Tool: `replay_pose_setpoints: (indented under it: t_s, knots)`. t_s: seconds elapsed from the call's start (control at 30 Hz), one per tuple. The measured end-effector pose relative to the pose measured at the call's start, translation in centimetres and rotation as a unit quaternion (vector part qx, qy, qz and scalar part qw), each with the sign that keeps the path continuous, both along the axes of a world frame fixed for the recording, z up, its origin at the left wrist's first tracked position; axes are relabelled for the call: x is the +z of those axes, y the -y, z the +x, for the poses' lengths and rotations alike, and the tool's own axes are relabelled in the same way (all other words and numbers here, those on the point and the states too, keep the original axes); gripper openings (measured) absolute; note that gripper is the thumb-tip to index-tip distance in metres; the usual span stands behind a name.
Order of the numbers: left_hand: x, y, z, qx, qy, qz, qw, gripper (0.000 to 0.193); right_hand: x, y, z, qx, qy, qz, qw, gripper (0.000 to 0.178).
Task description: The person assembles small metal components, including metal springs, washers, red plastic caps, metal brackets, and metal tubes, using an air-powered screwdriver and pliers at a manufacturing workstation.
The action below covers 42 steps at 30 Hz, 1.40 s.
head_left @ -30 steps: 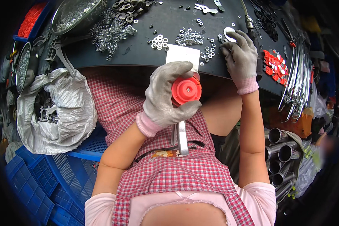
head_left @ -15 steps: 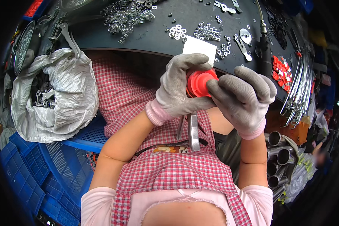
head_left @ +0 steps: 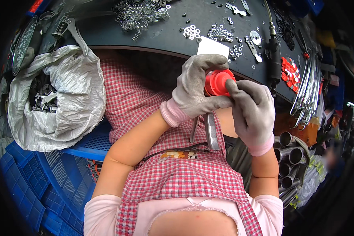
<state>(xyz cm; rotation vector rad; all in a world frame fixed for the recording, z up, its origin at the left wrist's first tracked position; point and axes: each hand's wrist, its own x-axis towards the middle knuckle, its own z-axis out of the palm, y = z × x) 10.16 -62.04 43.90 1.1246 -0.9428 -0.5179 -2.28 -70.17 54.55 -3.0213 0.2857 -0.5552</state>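
My left hand [head_left: 196,88], in a grey glove with a pink cuff, grips a red plastic wheel-like part [head_left: 218,82] mounted on a shiny metal bracket [head_left: 210,131] that hangs down below it. My right hand [head_left: 253,112], gloved the same way, is closed against the right side of the red part, thumb pressing its face. Both hands are held over my lap, just in front of the dark table [head_left: 173,41]. What the right fingers pinch is hidden.
Washers [head_left: 222,33], metal rings [head_left: 139,13] and small brackets [head_left: 253,41] lie scattered on the table. Red parts [head_left: 289,69] and a bundle of metal rods [head_left: 305,90] sit at right. A grey sack of hardware [head_left: 53,96] rests on blue crates [head_left: 39,185] at left. Metal tubes [head_left: 289,157] stand lower right.
My right hand left the table, where it touched a washer, and came down onto the red part. The left hand kept its grip and shifted slightly right.
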Motion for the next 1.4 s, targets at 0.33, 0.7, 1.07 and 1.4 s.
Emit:
replay_pose_setpoints:
  t_s: [0.33,0.7,1.07,1.4]
  knots:
    - [0.4,0.8,0.8,0.164,0.277,-0.038,0.946,0.106,0.2,1.2,1.6,-0.030,0.013,0.224,0.974,0.035]
    - [-0.5,2.0,0.1,0.145,0.214,-0.072,0.963,0.119,-1.0,2.4,0.0,-0.036,0.096,0.273,0.956,0.046]
    - [-0.7,0.0,1.7,0.204,0.222,-0.036,0.953,0.117,-0.2,0.4,3.4,0.021,0.064,0.198,0.978,0.052]
    - [-1.6,1.3,-3.4,0.221,0.203,0.136,0.944,0.103,0.8,0.6,1.8,0.070,0.006,0.128,0.989,0.029]
